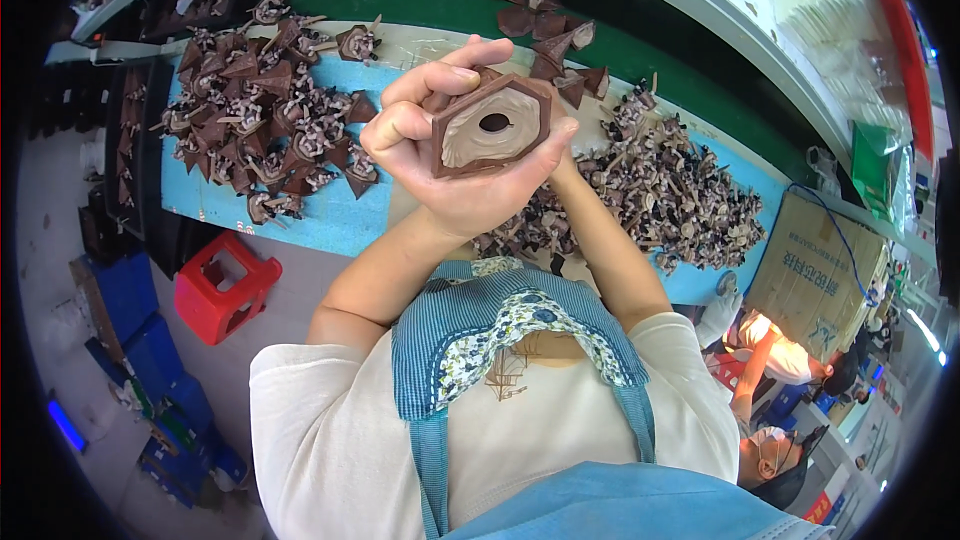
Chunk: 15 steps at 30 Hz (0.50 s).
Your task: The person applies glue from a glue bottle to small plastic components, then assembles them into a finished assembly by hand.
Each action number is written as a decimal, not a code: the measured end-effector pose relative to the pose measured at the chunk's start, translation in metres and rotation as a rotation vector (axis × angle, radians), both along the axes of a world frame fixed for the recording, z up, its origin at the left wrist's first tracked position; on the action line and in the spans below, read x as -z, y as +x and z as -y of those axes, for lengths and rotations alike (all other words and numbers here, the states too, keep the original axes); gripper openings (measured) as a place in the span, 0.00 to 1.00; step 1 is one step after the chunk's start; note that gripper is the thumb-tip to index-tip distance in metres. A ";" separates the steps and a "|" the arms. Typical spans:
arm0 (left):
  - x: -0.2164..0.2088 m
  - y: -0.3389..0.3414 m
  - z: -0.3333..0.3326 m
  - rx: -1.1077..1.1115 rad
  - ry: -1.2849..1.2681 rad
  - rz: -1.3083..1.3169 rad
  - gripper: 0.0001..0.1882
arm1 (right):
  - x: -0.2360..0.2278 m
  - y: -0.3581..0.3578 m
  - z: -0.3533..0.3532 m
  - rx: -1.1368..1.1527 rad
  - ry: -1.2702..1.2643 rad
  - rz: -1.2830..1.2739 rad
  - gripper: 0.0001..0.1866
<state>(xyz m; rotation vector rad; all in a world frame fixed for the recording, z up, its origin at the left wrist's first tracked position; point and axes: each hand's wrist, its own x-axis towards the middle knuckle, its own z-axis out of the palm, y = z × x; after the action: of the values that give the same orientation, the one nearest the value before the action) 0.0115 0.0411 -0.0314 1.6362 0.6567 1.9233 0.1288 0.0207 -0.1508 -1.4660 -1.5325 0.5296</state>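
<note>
My left hand [465,202] is closed around a brown hexagonal piece [490,125], raised above the worktable. Its beige face, with a dark oval hole, is turned up toward me. My fingers wrap its left side, and a thumb presses along the right edge. Behind the piece and my left hand, my right hand is hidden; only the right forearm [612,255] shows, reaching up to it. On the left lies a heap of brown pieces joined with small figures [270,115]. To the right is a pile of small beige and black figure parts [670,190].
A blue mat [205,195] covers the table. Loose brown pieces [545,25] lie at the back, beneath a shelf edge [700,15]. A red stool [228,285] stands at the left and a cardboard box [815,275] at the right. Co-workers sit at lower right.
</note>
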 end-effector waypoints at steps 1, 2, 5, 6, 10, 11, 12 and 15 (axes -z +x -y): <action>-0.001 0.000 0.001 0.000 0.023 0.011 0.44 | -0.014 0.003 0.006 -0.023 -0.187 -0.359 0.14; -0.002 0.000 0.002 -0.001 0.047 0.021 0.44 | -0.026 0.007 0.011 -0.049 -0.375 -0.718 0.14; -0.005 0.001 0.008 0.030 0.082 0.057 0.45 | -0.056 0.025 0.025 -0.107 -0.283 -0.735 0.13; -0.008 0.001 0.011 0.036 0.087 0.060 0.45 | -0.066 0.032 0.031 -0.115 -0.278 -0.727 0.13; -0.013 -0.001 0.025 0.128 0.049 0.060 0.43 | -0.101 0.040 0.056 -0.143 -0.202 -0.806 0.14; -0.014 -0.003 0.029 0.185 0.007 0.083 0.41 | -0.105 0.040 0.061 -0.134 -0.196 -0.806 0.14; -0.019 -0.006 0.035 0.207 0.008 0.087 0.41 | -0.108 0.042 0.066 -0.160 -0.158 -0.816 0.14; -0.029 -0.025 0.051 0.553 -0.705 0.269 0.41 | -0.126 0.043 0.083 -0.205 -0.151 -0.894 0.14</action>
<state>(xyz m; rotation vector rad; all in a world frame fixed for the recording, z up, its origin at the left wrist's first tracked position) -0.0138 -0.0096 -0.0028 0.9567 0.5945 1.2684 0.1715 -0.0622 -0.0253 -0.9484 -0.9251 1.2444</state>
